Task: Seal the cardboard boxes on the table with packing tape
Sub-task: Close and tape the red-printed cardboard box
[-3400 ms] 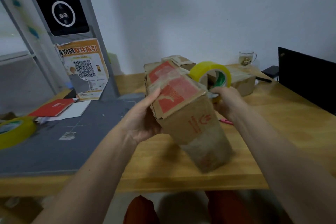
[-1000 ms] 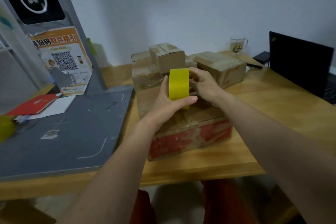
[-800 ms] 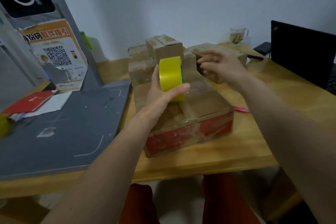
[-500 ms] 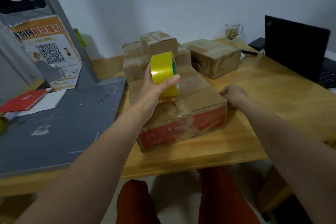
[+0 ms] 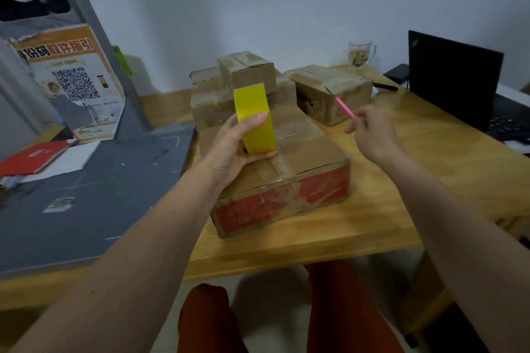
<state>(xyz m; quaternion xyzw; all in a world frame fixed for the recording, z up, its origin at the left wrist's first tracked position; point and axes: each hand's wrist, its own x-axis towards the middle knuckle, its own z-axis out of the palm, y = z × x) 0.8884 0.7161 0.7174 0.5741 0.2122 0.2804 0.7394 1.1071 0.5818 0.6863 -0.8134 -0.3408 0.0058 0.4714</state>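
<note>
L hand (image 5: 229,149) grips a yellow packing tape roll (image 5: 254,119), thumb on the roll's outer face, fingers curled under it; roll stands on edge, low rim touching top of the red-sided cardboard box (image 5: 286,180). That box lies flat on the wooden bench (image 5: 401,195), near its front edge, flaps down, w/ clear tape along the centre seam and over the front face.

R hand (image 5: 370,135) is raised above the bench just right of the box, fingers pinching a thin pink-handled cutter (image 5: 342,104); its dark tip points up & away toward the rear boxes. Can't tell exact tool type.

Behind the red-sided box: a stack of taped brown boxes (image 5: 212,94), a small box (image 5: 249,71) sitting on top. To the right, apart from the stack, another taped box (image 5: 332,92). Glass mug (image 5: 360,54) stands by the wall behind it. Black pen (image 5: 385,86) lies near an open laptop (image 5: 453,80) at far right.

Left side: grey mat (image 5: 100,195) over the bench, red booklet (image 5: 31,156) on white paper, and a QR-code poster (image 5: 71,86) leaning on a grey frame.
</note>
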